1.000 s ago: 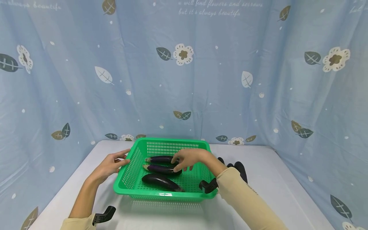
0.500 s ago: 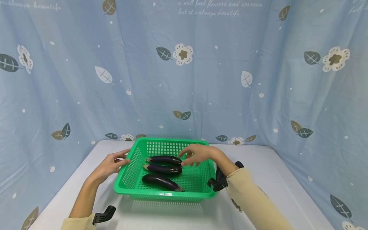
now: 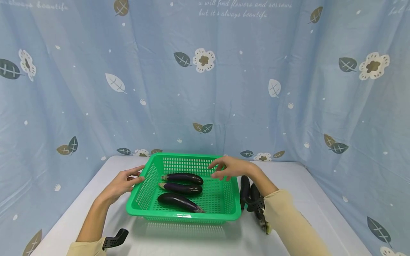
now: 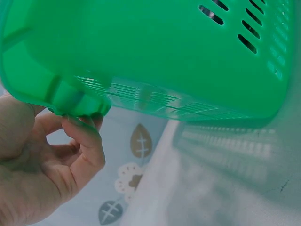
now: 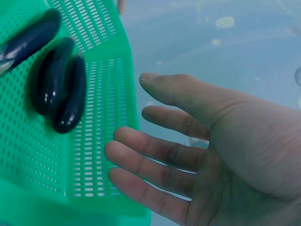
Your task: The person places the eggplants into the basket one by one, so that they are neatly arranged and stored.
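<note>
"What are the hands up to over there?"

"The left hand (image 3: 120, 185) grips the basket (image 3: 169, 217) by its left rim, thumb and fingers curled at the edge. The right hand (image 3: 232, 168) hangs over the right end, fingers loose and spread, holding nothing."

"And the eggplants?"

"Three lie inside. The back eggplant (image 3: 183, 178) and middle eggplant (image 3: 181, 188) sit close side by side, stems to the left; the front eggplant (image 3: 179, 202) slants, its stem towards the near right. More lie outside, just right of the basket: a far eggplant (image 3: 245, 188) and a near eggplant (image 3: 255, 193), partly behind the arm and the wrist mount (image 3: 255, 204)."

"How would you work it well?"

"I'd keep that left grip steady so the basket can't skid, and go for an eggplant round its thick middle. They look slick, so fingertips alone might slip."

"Any space to move?"

"Inside, bare basket floor shows to the right of the three, and a wedge of it between middle and front. The right rim is the edge to watch: I'd lift well over it. The mount is tight by those outside eggplants too, so it could nudge them. Beyond the sleeve (image 3: 293, 220), white table (image 3: 323, 217) runs on to the right."
</note>
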`<state>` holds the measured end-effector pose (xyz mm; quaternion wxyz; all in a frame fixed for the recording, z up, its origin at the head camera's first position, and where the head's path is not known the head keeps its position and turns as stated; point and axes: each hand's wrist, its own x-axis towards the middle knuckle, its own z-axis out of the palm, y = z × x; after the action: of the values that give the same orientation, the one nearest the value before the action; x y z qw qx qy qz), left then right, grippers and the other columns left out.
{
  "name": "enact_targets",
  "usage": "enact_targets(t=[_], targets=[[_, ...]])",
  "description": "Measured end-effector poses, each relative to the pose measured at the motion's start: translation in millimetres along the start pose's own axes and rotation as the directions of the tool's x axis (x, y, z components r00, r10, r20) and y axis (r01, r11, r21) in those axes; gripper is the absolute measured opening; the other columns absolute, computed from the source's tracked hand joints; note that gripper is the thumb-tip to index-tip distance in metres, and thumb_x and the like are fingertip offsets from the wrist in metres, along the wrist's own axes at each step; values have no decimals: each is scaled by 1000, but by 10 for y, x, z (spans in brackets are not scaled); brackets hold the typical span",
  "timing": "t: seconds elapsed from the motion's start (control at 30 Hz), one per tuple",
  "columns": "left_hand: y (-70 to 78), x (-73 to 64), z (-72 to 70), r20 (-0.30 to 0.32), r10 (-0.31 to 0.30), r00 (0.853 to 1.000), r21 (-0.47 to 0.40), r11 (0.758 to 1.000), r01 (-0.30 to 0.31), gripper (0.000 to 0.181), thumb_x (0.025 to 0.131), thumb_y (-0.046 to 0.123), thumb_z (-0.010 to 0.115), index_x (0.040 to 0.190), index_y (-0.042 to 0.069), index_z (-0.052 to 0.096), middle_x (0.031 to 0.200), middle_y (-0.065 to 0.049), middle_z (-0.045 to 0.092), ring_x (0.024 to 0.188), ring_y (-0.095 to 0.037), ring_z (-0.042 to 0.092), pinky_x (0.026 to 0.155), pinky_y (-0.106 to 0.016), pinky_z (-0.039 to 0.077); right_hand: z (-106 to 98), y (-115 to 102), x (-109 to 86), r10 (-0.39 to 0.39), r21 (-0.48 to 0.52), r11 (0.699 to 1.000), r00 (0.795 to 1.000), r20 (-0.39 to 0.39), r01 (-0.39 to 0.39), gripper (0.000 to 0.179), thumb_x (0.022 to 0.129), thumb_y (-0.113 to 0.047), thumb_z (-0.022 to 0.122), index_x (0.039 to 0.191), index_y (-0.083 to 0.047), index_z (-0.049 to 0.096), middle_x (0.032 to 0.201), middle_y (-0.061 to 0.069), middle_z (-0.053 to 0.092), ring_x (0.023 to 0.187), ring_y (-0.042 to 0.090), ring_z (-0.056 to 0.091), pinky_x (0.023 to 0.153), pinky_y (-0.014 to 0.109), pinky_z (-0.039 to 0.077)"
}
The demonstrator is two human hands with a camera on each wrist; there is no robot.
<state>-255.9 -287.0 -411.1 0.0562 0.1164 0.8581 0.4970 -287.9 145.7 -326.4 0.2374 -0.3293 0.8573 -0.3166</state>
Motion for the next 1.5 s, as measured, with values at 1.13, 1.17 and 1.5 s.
enact_targets(t=[1.13, 1.17, 1.5], targets=[[-9, 6, -13, 7, -10, 1000, 10, 1000, 10, 69, 98, 31, 61, 155, 10, 30, 135, -26, 46, 100, -14, 56, 80, -38, 51, -97, 659, -813, 58, 53, 997, 979, -195, -48, 48, 99, -28, 61, 139, -4, 52, 112, 18, 69, 88, 19, 67, 72, 42, 58], [-10, 7, -13, 7, -10, 1000, 11, 1000, 10, 69, 98, 31, 61, 155, 10, 30, 135, -26, 46, 100, -14, 56, 80, -38, 51, -95, 683, -832, 59, 46, 998, 978, -200, -51, 47, 98, -28, 61, 138, -4, 53, 110, 17, 69, 87, 20, 67, 71, 40, 58], [-7, 16, -9, 3, -4, 1000, 20, 1000, 4, 68, 98, 31, 61, 155, 10, 31, 134, -25, 46, 99, -14, 56, 80, -41, 52, -75, 874, -1017, 113, 7, 993, 963, -243, -115, 45, 98, -25, 61, 136, -1, 54, 104, 15, 69, 86, 32, 65, 66, 39, 57]])
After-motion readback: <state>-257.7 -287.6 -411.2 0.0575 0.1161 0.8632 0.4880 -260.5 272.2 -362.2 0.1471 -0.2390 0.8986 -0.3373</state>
